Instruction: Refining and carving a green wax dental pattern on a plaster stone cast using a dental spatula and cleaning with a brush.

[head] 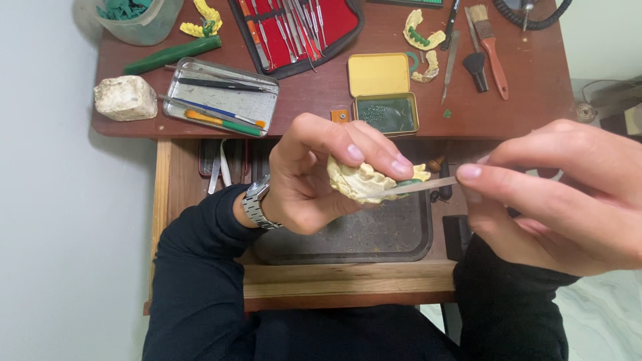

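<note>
Left hand: my left hand (314, 177) is clamped round a pale yellow dental cast (364, 182), thumb and fingers curled over its top, holding it above the dark tray (374, 237) in the open drawer.
Right hand: my right hand (562, 194) pinches a thin metal blade tool (418, 187) between thumb and fingertips, closed tight on its handle end.
Contact: the blade's tip sits right against the cast's front edge, where a bit of green wax shows.
Desk behind: open yellow tin (382, 93) with dark green contents, just beyond my left knuckles.
Far left: metal tray of instruments (221, 97), and a white plaster lump (125, 97) beside it.
Top: red case of steel tools (297, 27); brush (491, 47) off to the right.
</note>
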